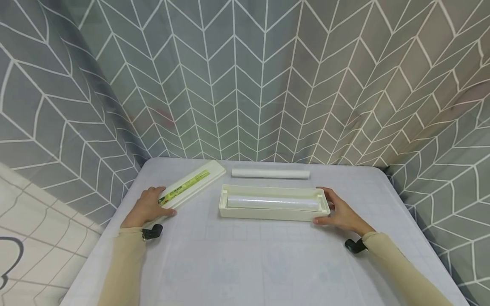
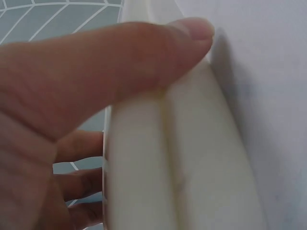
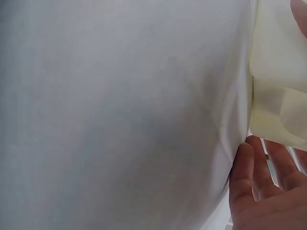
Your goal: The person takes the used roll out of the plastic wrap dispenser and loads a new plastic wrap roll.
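In the head view my left hand (image 1: 146,207) grips the near left end of a long cream lid (image 1: 204,175) with a green printed label. The left wrist view shows the thumb (image 2: 144,62) across the lid's side wall (image 2: 136,167), other fingers behind it. At the right, my right hand (image 1: 344,216) holds the end of an open cream plastic-wrap box (image 1: 264,214), thumb at the front and fingers behind. Inside the box lies a shiny roll of clear film (image 1: 272,203). The right wrist view shows the box's end (image 3: 276,117) beside the fingers (image 3: 283,167).
Behind the box a plain white tube or roll (image 1: 270,173) lies on the table, to the right of the lid's far end. A pale cloth covers the table (image 1: 245,263). Grey curtains (image 1: 249,85) with white zigzag lines stand at the back and sides.
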`<action>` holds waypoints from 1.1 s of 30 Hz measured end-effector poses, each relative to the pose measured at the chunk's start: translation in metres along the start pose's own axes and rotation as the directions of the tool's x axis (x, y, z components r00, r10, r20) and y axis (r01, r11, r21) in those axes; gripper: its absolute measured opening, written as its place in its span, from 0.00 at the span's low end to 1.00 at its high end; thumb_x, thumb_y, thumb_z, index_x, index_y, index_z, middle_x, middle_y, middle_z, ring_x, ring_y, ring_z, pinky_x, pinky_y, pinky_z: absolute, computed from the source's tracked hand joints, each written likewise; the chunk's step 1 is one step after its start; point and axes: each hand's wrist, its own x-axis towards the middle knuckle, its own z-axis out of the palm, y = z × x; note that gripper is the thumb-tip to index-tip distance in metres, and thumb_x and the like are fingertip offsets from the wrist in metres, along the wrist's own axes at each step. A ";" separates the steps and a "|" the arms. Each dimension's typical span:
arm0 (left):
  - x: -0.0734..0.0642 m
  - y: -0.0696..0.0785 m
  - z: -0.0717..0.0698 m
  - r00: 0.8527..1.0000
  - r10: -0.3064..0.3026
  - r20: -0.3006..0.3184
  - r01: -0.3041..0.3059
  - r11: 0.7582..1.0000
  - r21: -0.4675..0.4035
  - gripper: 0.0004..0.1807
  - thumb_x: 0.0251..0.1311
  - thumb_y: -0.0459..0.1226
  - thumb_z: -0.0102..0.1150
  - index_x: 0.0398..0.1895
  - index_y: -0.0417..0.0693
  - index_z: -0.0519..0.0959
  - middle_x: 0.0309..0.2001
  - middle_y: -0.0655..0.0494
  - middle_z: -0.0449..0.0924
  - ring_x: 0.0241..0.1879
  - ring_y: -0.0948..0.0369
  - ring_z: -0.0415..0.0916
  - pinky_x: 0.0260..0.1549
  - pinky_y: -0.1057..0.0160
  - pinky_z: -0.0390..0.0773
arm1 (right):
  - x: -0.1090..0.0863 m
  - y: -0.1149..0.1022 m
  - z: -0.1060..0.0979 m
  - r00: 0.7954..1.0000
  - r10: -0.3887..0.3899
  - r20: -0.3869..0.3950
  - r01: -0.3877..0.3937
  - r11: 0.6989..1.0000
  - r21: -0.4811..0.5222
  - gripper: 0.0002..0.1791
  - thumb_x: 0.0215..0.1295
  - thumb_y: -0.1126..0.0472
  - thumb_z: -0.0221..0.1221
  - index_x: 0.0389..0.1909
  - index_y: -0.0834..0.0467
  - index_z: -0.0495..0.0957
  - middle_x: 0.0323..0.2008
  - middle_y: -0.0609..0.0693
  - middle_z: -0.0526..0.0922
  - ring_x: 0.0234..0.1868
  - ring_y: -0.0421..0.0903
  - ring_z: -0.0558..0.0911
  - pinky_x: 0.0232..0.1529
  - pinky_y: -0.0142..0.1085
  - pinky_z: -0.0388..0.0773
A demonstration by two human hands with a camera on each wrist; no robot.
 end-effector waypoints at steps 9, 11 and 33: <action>-0.001 0.001 0.005 1.000 0.013 -0.021 -0.012 1.000 0.022 0.56 0.51 0.51 0.81 0.74 0.24 0.65 0.65 0.22 0.69 0.60 0.32 0.68 0.58 0.26 0.72 | 0.000 -0.001 0.002 1.000 0.020 -0.011 -0.021 0.999 -0.027 0.55 0.53 0.55 0.82 0.77 0.60 0.60 0.68 0.65 0.75 0.62 0.63 0.82 0.59 0.42 0.80; -0.002 0.002 0.005 1.000 0.015 -0.023 -0.014 1.000 0.025 0.55 0.52 0.50 0.80 0.74 0.25 0.65 0.65 0.22 0.69 0.60 0.32 0.68 0.57 0.26 0.72 | 0.000 -0.002 0.002 1.000 0.017 -0.006 -0.017 0.999 -0.030 0.55 0.54 0.55 0.82 0.77 0.60 0.60 0.68 0.65 0.75 0.62 0.64 0.82 0.59 0.43 0.80; 0.003 -0.009 0.014 0.987 0.056 -0.150 -0.055 0.998 0.012 0.53 0.50 0.54 0.81 0.71 0.27 0.72 0.61 0.27 0.74 0.58 0.36 0.70 0.58 0.28 0.71 | 0.001 -0.001 0.002 1.000 0.007 -0.007 -0.007 0.999 -0.044 0.54 0.57 0.53 0.80 0.78 0.60 0.59 0.69 0.65 0.75 0.64 0.66 0.81 0.61 0.49 0.81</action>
